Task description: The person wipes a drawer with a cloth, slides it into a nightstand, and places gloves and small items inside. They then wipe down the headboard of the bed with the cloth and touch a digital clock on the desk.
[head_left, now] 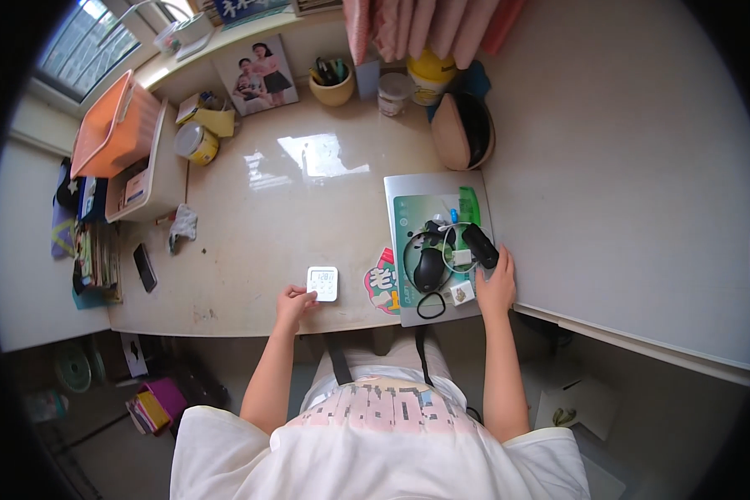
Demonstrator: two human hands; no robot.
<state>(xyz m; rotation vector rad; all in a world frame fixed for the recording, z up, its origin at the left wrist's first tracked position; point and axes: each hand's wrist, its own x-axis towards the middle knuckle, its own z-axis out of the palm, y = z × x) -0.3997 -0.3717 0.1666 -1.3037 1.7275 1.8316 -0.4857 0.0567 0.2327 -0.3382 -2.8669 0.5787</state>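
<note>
A small white digital clock [322, 284] lies near the desk's front edge. The fingers of my left hand [293, 307] pinch its lower left side. At the right, my right hand [497, 286] has thumb and fingers around the lower end of a black oblong object [478, 245], whose kind I cannot make out. That object rests among loose things on a silver laptop [393, 187]. Around it are a black computer mouse [429, 268], a white cable [447, 250], a white charger plug [461, 292], a black band [431, 306] and a green item [470, 205].
A colourful sticker [382, 283] is beside the laptop. Far left are a phone [144, 267], a crumpled cloth [183, 227], an orange bin [117, 125] and stacked books [97, 257]. A pen pot [332, 83], tubs and a beige pouch [456, 133] line the back.
</note>
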